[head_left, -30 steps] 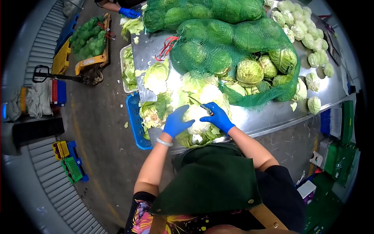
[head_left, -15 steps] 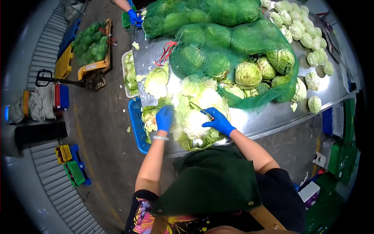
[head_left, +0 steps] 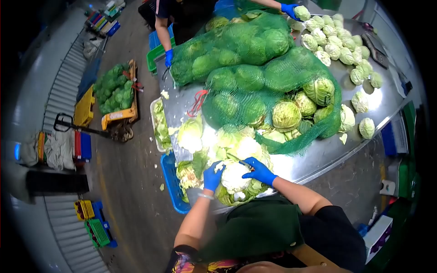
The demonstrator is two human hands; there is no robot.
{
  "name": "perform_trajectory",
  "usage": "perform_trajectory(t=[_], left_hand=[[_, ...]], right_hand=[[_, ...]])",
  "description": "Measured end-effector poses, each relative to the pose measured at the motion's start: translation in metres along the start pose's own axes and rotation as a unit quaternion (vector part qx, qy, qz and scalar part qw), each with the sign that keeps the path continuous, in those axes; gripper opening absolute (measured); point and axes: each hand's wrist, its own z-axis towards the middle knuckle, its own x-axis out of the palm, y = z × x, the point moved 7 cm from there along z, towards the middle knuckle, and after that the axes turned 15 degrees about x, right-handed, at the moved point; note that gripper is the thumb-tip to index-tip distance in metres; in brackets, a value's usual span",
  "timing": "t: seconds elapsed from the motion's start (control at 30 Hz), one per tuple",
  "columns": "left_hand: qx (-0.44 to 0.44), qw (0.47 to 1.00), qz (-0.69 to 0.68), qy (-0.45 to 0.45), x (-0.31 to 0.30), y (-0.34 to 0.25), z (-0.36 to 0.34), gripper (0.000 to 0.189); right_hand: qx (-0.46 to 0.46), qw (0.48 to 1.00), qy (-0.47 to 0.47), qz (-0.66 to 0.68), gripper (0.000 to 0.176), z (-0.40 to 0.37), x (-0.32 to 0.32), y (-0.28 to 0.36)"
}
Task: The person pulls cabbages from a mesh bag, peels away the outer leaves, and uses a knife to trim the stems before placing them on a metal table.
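Note:
A pale, trimmed cabbage [head_left: 235, 176] lies among loose outer leaves at the near edge of the metal table. My left hand [head_left: 213, 176], in a blue glove, grips its left side with curled fingers. On the cabbage's upper right is my right hand [head_left: 260, 171], also gloved, its fingers closed around a small knife [head_left: 250, 168] that is mostly hidden. Stripped leaves [head_left: 190, 134] are spread beyond and left of my hands. Just past them, whole cabbages [head_left: 287, 115] show in the mouth of a green mesh sack [head_left: 255, 81].
A second full mesh sack [head_left: 232, 48] lies behind. Trimmed cabbages [head_left: 334, 51] cover the table's far right. A blue crate [head_left: 176, 189] and a white tray [head_left: 154, 120] with leaves stand at the left edge. Co-workers' gloved hands [head_left: 169, 58] reach in; one holds a cabbage [head_left: 302, 12].
My view has tilted up, so the scene sits lower. My left hand has come from the leaves at left to the cabbage. The knife blade, visible before, is now mostly hidden.

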Motion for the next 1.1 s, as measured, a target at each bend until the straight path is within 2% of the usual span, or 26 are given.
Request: perform_trajectory(t=[0.07,0.1,0.17,0.23,0.27,0.3,0.37,0.4,0.43,0.5,0.57,0.6,0.63,0.67,0.7,0.73,0.77,0.8,0.83,0.87,0.9,0.97,1.03,1.1], left_hand=[[-0.055,0.987,0.054,-0.141,-0.012,0.035,0.004,0.032],[-0.047,0.980,0.063,-0.181,-0.015,0.057,0.007,0.033],[-0.106,0.966,0.125,-0.198,-0.013,0.110,-0.001,0.047],[-0.159,0.962,0.097,-0.198,-0.020,0.104,-0.010,0.052],[-0.125,0.955,0.045,-0.265,-0.024,0.102,-0.020,0.056],[-0.108,0.953,-0.096,-0.268,-0.028,0.091,-0.025,0.058],[-0.135,0.928,-0.043,-0.344,-0.034,-0.010,-0.051,0.064],[-0.149,0.939,0.005,-0.309,-0.034,-0.019,-0.059,0.069],[-0.216,0.937,-0.089,-0.260,-0.015,-0.020,-0.071,0.072],[-0.220,0.965,-0.025,-0.140,0.015,0.000,-0.083,0.076],[-0.273,0.932,-0.141,-0.190,0.030,0.013,-0.091,0.081],[-0.271,0.929,-0.175,-0.181,0.030,0.000,-0.083,0.082],[-0.267,0.925,-0.208,-0.172,0.025,-0.011,-0.075,0.083],[-0.260,0.923,-0.232,-0.162,0.023,-0.002,-0.073,0.082],[-0.255,0.920,-0.256,-0.153,0.023,0.005,-0.078,0.081],[-0.266,0.909,-0.269,-0.173,0.016,-0.034,-0.072,0.080],[-0.265,0.910,-0.268,-0.173,0.014,-0.032,-0.074,0.080],[-0.179,0.940,-0.244,-0.155,0.009,-0.040,-0.068,0.080],[-0.094,0.962,-0.217,-0.134,0.003,-0.050,-0.067,0.081],[-0.078,0.963,-0.227,-0.125,0.001,-0.059,-0.063,0.085],[-0.077,0.963,-0.227,-0.123,-0.004,-0.064,-0.060,0.085],[0.054,0.994,-0.065,-0.069,-0.017,-0.088,-0.047,0.089],[0.044,0.992,-0.086,-0.075,-0.026,-0.094,-0.041,0.092],[0.103,0.994,-0.001,-0.023,-0.035,-0.114,-0.032,0.093]], right_hand=[[-0.044,0.999,-0.012,0.000,0.067,-0.006,-0.003,0.015],[0.016,1.000,0.023,-0.006,0.068,-0.007,0.001,0.014],[-0.036,0.998,0.022,-0.052,0.071,-0.014,0.007,0.029],[0.002,0.998,0.028,-0.063,0.072,-0.021,0.006,0.037],[-0.007,0.998,0.021,-0.055,0.070,-0.025,0.005,0.042],[-0.017,0.999,0.015,-0.048,0.069,-0.027,0.004,0.044],[-0.014,0.998,0.008,-0.057,0.067,-0.025,0.006,0.042],[-0.014,0.998,0.005,-0.066,0.065,-0.026,0.011,0.040],[-0.026,0.998,-0.005,-0.055,0.053,-0.023,0.015,0.037],[0.007,0.998,0.053,-0.014,0.041,-0.020,0.023,0.037],[-0.099,0.993,0.044,0.048,0.028,-0.014,0.026,0.038],[-0.025,0.997,0.038,0.070,0.026,-0.001,0.027,0.016],[0.046,0.991,-0.006,0.129,0.024,0.010,0.020,-0.003],[0.067,0.988,-0.092,0.102,0.025,0.016,0.002,-0.011],[0.112,0.983,-0.142,-0.007,0.031,0.016,-0.017,-0.005],[0.122,0.986,-0.107,0.040,0.037,0.015,-0.017,-0.009],[0.125,0.985,-0.080,0.088,0.044,0.018,-0.018,-0.008],[0.124,0.985,-0.081,0.090,0.044,0.014,-0.022,0.010],[0.094,0.993,-0.053,0.049,0.051,0.003,-0.018,0.044],[0.063,0.998,-0.024,0.005,0.059,-0.005,-0.014,0.073],[0.063,0.998,-0.027,0.005,0.059,-0.009,-0.014,0.090],[0.061,0.998,0.020,0.003,0.067,-0.009,-0.008,0.113],[0.032,0.999,0.036,0.003,0.070,-0.005,-0.012,0.123],[-0.007,0.996,0.060,-0.071,0.068,-0.005,-0.017,0.135]])
